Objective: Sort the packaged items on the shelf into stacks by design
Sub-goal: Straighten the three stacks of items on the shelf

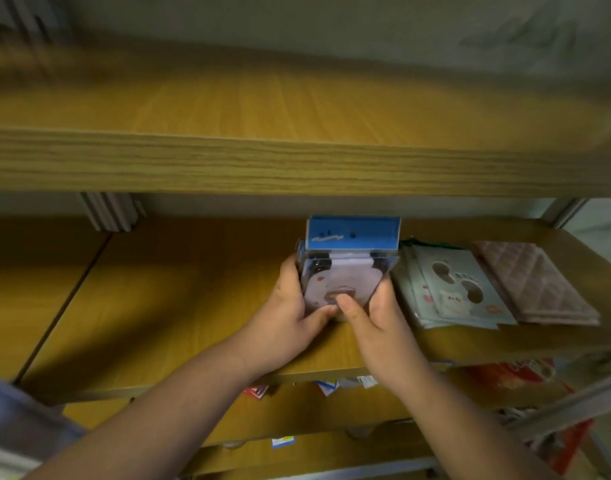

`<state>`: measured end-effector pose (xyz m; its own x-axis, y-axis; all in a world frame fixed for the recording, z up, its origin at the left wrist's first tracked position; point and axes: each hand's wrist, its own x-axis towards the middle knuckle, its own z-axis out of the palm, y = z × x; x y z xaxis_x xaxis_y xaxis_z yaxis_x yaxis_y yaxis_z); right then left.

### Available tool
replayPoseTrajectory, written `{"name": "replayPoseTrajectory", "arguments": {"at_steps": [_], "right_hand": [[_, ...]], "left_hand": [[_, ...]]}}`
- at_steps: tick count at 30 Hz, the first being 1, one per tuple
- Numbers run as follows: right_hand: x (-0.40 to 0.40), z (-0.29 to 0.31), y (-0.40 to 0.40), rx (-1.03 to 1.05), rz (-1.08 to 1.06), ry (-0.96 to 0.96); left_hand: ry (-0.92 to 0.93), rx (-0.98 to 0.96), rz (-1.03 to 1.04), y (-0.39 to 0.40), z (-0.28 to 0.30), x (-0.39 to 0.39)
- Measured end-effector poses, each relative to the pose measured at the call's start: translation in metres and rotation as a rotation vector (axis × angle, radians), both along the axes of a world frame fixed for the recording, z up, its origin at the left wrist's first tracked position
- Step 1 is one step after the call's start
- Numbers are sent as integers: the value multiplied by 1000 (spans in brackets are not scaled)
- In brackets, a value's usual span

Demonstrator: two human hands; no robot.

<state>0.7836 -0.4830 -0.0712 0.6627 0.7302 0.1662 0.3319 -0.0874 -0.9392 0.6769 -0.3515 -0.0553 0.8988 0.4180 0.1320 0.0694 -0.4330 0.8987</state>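
Note:
A stack of clear-wrapped packages with blue header cards and a pale cartoon face (345, 268) stands on the middle wooden shelf (179, 306). My left hand (293, 317) grips its left side, thumb on the front. My right hand (373, 320) grips its right side, thumb pressed on the face design. Right of it lies a fanned pile of light blue packages with a white bear and oval cut-outs (453, 289). Further right lies a stack of pinkish quilted packages (532, 282).
An upper shelf board (262, 161) hangs just above the stack. Grey upright items (110, 211) stand at the back left of the middle shelf. Red and white packets (512, 375) lie on the lower shelf. A metal post (567, 209) rises at the right.

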Motion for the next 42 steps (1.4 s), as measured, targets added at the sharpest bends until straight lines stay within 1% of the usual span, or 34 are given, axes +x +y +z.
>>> {"name": "replayPoseTrajectory", "arguments": {"at_steps": [4,8,14,16,18,19,20,21,23,25,26,28,29,31,33,34,36,39,40,42], "right_hand": [[4,1,2,-45,-53,-45],[9,4,3,-84,-61,-110],[13,8,5,-111,-115,-205],[17,20,9,-129,-117,-151],[26,32,17,-148,-79,47],[31,35,22,-184,-51,137],[34,38,27,-231,-23,177],[36,40,31,-285,-3,161],[37,43,34,-355,19,60],[42,48,27,-371,27,-50],[48,51,18,-371,37,-90],[65,55,-10,-406,45,-170],[75,56,-28,-447,15,-231],[101,53,-66,-492,-92,-355],[125,52,-97,-561,-148,-417],[133,51,-106,-624,-133,-419],[143,47,-115,-739,-39,-436],[142,38,-114,-744,63,-556],[141,35,-113,-724,79,-567],[140,31,-113,-684,87,-551]], "left_hand": [[3,13,14,1,-3,2],[-13,46,35,4,-1,4],[-14,16,56,-1,2,1],[-14,-58,112,0,7,2],[-22,-170,197,1,10,6],[-3,-198,238,0,12,8],[39,-191,282,0,13,11],[103,-157,329,0,12,14],[268,-27,425,1,12,21],[430,186,518,-1,14,26],[465,285,556,-3,16,28],[444,372,619,-11,23,30],[403,395,664,-18,27,31],[258,455,731,-39,36,37],[148,483,677,-68,39,52],[139,475,622,-83,37,64],[211,403,497,-110,29,93],[412,237,389,-136,12,132],[468,241,390,-141,7,140],[495,279,425,-144,0,147]]}}
